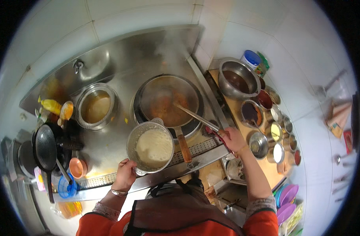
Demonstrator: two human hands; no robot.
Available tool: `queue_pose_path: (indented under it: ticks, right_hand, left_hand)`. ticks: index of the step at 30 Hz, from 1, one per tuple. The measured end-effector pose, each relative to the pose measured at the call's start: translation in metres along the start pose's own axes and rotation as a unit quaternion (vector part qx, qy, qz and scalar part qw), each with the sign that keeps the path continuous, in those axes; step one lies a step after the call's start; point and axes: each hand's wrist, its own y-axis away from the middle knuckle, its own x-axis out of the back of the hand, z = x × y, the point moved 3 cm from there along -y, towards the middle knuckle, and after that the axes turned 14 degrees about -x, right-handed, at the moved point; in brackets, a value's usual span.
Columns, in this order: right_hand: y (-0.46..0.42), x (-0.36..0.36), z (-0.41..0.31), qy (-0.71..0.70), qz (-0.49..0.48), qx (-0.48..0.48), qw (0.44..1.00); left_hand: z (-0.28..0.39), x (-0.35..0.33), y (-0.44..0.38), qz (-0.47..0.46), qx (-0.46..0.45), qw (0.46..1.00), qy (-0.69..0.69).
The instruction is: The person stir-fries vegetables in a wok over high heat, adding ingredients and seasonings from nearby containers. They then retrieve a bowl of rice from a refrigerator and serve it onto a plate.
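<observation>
My left hand (126, 174) grips the near rim or handle of a metal pot (150, 144) holding a pale, frothy liquid. The pot is in front of a steaming wok (169, 97) on the stove, close to its near left rim. With my right hand (233, 140) I hold the long handle of a metal ladle (197, 117); its head is hidden in the reddish-brown food in the wok. The wok's wooden handle (184, 149) points towards me, between my hands. Steam blurs the wok's contents.
A large pot of cloudy liquid (95, 107) sits left on the steel stove top (121, 88). Black pans (45, 147) and a blue plastic basket (67, 185) are at the far left. On the right, a wooden counter carries a big metal pot (239, 78) and several seasoning containers (252, 113).
</observation>
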Motion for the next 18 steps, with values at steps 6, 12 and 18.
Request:
queue_pose_path:
  ticks: [6, 12, 18]
  right_hand:
    - [-0.074, -0.061, 0.022, -0.389, -0.494, -0.247, 0.737]
    - [-0.070, -0.037, 0.035, -0.176, -0.486, -0.042, 0.855]
    - [-0.082, -0.039, 0.071, 0.145, -0.232, 0.106, 0.956]
  left_hand:
    - [-0.025, -0.026, 0.048, 0.135, -0.087, 0.986, 0.042]
    - [-0.046, -0.035, 0.113, 0.290, -0.148, 0.944, 0.043]
    - [-0.064, -0.065, 0.122, 0.329, -0.128, 0.934, 0.052]
